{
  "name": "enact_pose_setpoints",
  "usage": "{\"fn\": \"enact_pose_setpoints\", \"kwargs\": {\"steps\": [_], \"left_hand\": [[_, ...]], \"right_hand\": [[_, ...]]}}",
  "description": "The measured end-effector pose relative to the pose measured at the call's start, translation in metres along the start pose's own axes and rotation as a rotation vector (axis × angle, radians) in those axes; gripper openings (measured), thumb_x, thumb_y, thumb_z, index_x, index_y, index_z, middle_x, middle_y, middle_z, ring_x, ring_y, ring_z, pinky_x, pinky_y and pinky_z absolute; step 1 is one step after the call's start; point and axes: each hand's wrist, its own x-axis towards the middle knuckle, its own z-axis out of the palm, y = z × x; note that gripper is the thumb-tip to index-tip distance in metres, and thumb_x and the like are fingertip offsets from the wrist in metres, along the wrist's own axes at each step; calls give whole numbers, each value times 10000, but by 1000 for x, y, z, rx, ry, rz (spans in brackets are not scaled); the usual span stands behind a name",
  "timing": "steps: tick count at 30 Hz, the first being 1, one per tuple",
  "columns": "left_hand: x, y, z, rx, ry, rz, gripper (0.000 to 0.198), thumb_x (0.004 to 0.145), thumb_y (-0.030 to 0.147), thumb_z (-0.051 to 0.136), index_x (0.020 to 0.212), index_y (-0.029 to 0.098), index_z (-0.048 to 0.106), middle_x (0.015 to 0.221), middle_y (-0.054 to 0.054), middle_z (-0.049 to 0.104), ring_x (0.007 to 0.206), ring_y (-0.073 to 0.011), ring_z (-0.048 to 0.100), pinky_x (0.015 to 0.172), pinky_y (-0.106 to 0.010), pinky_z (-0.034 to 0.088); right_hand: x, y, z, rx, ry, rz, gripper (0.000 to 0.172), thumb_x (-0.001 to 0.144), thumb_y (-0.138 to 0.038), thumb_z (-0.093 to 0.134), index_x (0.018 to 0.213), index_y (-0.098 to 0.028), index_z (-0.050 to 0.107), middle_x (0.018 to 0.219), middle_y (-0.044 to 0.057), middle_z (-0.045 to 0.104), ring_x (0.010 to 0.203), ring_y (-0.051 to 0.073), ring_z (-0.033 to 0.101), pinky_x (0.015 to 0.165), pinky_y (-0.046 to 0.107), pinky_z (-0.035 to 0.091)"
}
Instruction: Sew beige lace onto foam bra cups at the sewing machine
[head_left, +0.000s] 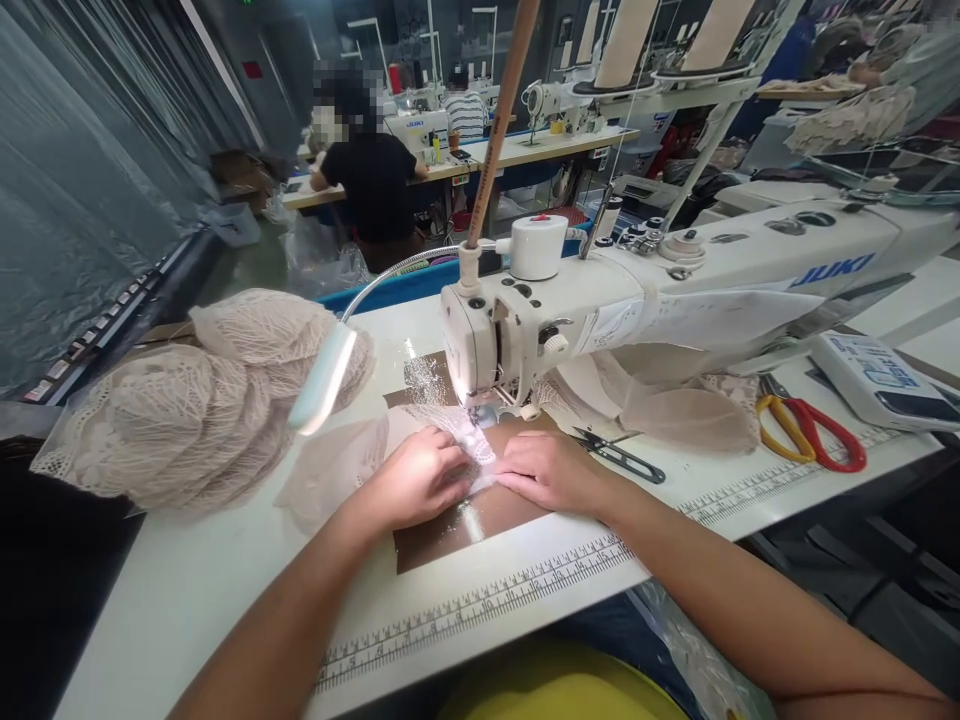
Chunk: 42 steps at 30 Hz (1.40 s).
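A piece of pale lace fabric [474,440] lies under the needle of a white sewing machine [480,330], brightly lit there. My left hand [424,475] rests on the lace's left side, fingers curled and pressed down onto it. From the right, my right hand [551,470] holds the lace's edge just in front of the presser foot, its fingers closed together. Sheer beige fabric [330,475] trails out to the left of my left hand. Both sets of fingertips are partly hidden. Beneath the work is a brown sheet [442,540] on the white table.
Stacked lace pieces [187,420] lie at left, near a lit lamp [324,380]. Thread snips [621,457], red-and-yellow-handled scissors [814,435] and a control box [885,380] sit at right. A ruler strip [480,612] runs along the front edge. A co-worker [371,180] sits beyond.
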Motion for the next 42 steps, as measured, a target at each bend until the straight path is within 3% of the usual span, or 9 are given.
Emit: {"fn": "enact_pose_setpoints", "kwargs": {"steps": [3, 7, 12, 19, 24, 30, 42], "left_hand": [[2, 2, 6, 26, 35, 13, 293, 897, 321, 470, 1092, 164, 623, 1000, -107, 620, 882, -217, 563, 768, -323, 462], [3, 3, 13, 94, 45, -4, 375, 892, 333, 474, 1207, 151, 565, 1254, -119, 560, 960, -242, 552, 853, -375, 455], [5, 1, 19, 186, 28, -48, 470, 905, 410, 436, 1271, 130, 528, 1359, -123, 500, 959, -260, 539, 858, -412, 449], [11, -2, 20, 288, 43, -46, 458, 918, 382, 406, 1274, 120, 526, 1363, -118, 499, 915, -259, 522, 809, -414, 443], [9, 2, 20, 335, 63, -28, 381, 947, 254, 333, 1251, 154, 539, 1352, -74, 516, 901, -231, 516, 781, -380, 427], [8, 1, 20, 342, 43, -49, 388, 890, 163, 398, 1248, 165, 546, 1351, -34, 527, 877, -225, 499, 753, -370, 428], [10, -10, 25, 350, 125, -110, 426, 847, 121, 436, 1256, 130, 556, 1345, -89, 533, 930, -256, 497, 820, -406, 447]], "right_hand": [[-1, -1, -1, -35, -2, 45, 205, 900, -289, 520, 965, -181, 681, 766, 40, 633, 728, 165, 547, 668, 268, 387], [-2, -4, -3, -124, -55, 37, 217, 910, -281, 492, 968, -204, 686, 755, 37, 617, 728, 167, 539, 659, 271, 371], [-3, -5, -3, -157, -78, 50, 226, 915, -272, 475, 1006, -215, 674, 771, 37, 611, 732, 169, 538, 656, 274, 360], [-3, -7, -1, -212, -90, 59, 280, 905, -208, 440, 1103, -210, 638, 776, 35, 602, 735, 178, 527, 651, 291, 344], [-2, -8, -3, -226, -135, 67, 266, 893, -185, 440, 1038, -192, 663, 761, 41, 588, 709, 173, 502, 637, 290, 336], [-3, -7, 0, -233, -119, 66, 278, 891, -165, 427, 1052, -197, 650, 759, 35, 585, 709, 171, 503, 643, 290, 337], [12, -14, 6, -270, -55, 155, 273, 909, -187, 414, 1013, -176, 667, 759, 41, 608, 706, 166, 534, 628, 283, 363]]}}
